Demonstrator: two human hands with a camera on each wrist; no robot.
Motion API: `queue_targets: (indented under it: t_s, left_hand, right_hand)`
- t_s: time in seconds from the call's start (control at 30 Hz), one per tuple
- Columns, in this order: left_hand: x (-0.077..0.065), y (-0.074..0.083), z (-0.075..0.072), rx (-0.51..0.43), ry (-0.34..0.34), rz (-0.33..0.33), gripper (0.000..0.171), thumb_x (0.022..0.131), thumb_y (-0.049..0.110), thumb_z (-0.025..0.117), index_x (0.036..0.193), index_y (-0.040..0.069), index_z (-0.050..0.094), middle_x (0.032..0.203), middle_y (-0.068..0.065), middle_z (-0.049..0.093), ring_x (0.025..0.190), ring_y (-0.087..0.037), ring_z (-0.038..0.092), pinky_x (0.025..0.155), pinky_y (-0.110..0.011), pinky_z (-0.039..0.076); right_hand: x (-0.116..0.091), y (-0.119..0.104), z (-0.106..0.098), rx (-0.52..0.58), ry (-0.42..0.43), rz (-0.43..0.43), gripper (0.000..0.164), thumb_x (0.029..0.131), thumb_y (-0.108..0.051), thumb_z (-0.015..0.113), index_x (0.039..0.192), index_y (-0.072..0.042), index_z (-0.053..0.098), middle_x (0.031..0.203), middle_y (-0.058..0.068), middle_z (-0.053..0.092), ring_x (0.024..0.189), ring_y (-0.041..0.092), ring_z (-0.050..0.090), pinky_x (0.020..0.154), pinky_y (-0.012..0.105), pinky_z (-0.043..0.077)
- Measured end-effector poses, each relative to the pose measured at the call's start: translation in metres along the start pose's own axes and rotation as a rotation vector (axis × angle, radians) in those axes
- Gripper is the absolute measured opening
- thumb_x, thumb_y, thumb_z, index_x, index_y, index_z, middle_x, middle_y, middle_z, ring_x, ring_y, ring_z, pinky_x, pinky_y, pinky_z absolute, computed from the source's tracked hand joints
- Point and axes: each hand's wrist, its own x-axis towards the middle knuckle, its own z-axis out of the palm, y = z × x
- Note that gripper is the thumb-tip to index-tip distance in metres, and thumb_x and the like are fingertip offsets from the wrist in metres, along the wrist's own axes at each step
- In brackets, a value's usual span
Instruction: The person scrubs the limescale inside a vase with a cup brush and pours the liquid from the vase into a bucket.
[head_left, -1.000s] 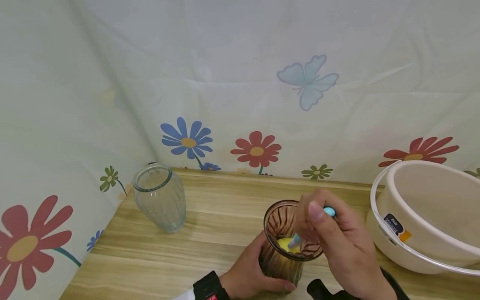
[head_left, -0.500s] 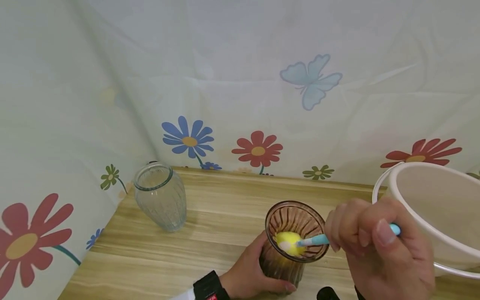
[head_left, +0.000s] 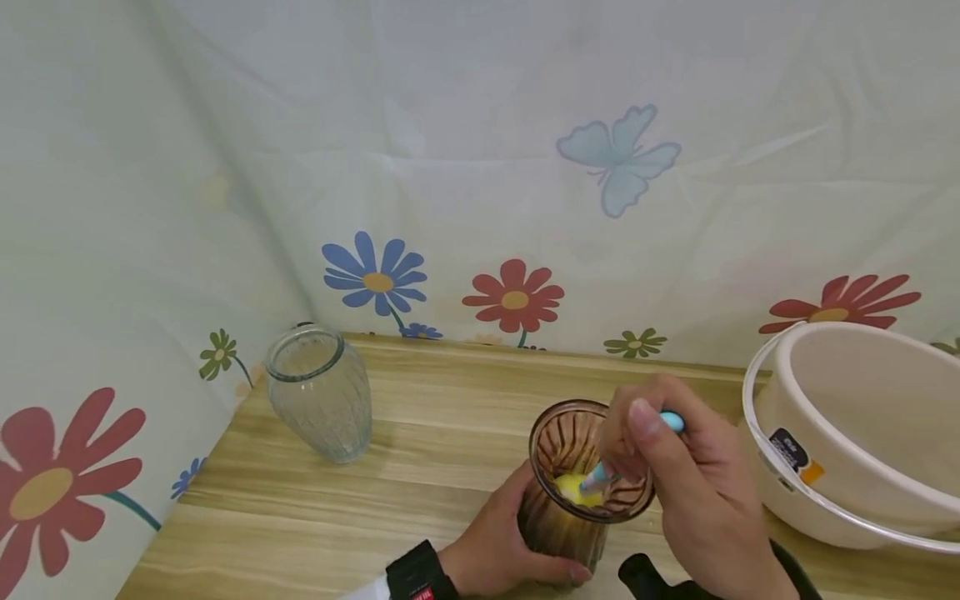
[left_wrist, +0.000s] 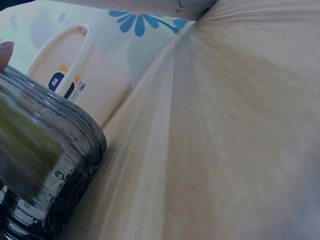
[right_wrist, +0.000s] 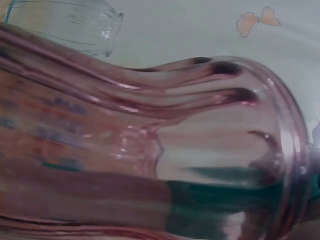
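In the head view my left hand (head_left: pixel 491 537) grips the lower body of a brown ribbed glass vase (head_left: pixel 562 537), its flared mouth tilted toward me. My right hand (head_left: pixel 693 492) is curled round the light-blue handle (head_left: pixel 672 422) of a sponge bottle brush, over the vase's right rim. The brush's yellow sponge head (head_left: pixel 576 490) sits down inside the vase. Up close in the left wrist view, the vase's base (left_wrist: pixel 55 170) has drops on the glass. The right wrist view is filled by the vase's pinkish side (right_wrist: pixel 210 135), with a teal shape showing through it.
A clear glass vase (head_left: pixel 322 408) stands at the back left of the wooden table (head_left: pixel 442 392). To the right is a cream bucket (head_left: pixel 862 450) with a carrying handle, close beside my right hand. A flower-printed curtain (head_left: pixel 450 167) hangs behind the table.
Half a second ago my right hand had drawn the brush out to the right, raising the sponge toward the mouth. Now it is back left and the sponge is deeper. The left hand stayed put.
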Motion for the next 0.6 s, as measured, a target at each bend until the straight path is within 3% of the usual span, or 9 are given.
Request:
queue_targets:
  t_s: [0.23,0.6]
  left_hand:
    - [0.0015,-0.0007,0.0021,-0.033,-0.021,0.018,0.092,0.085,0.031,0.088,0.158,0.033,0.031,0.152,0.005,0.051,0.135,-0.017,0.056,0.115,-0.032,0.045]
    - [0.0031,0.0004,-0.0008,0.002,-0.011,0.047,0.092,0.085,0.030,0.088,0.158,0.032,0.031,0.152,0.005,0.051,0.135,-0.017,0.057,0.114,-0.033,0.046]
  right_hand:
    - [0.0010,-0.0077,0.0054,-0.237,-0.030,0.204,0.029,0.104,0.016,0.032,0.090,-0.004,0.049,0.077,0.001,0.044,0.067,0.015,0.046,0.055,0.034,0.042]
    - [0.0045,-0.0085,0.0057,-0.203,-0.092,0.198,0.028,0.104,0.016,0.029,0.093,-0.003,0.046,0.080,0.003,0.044,0.070,0.016,0.048,0.059,0.034,0.043]
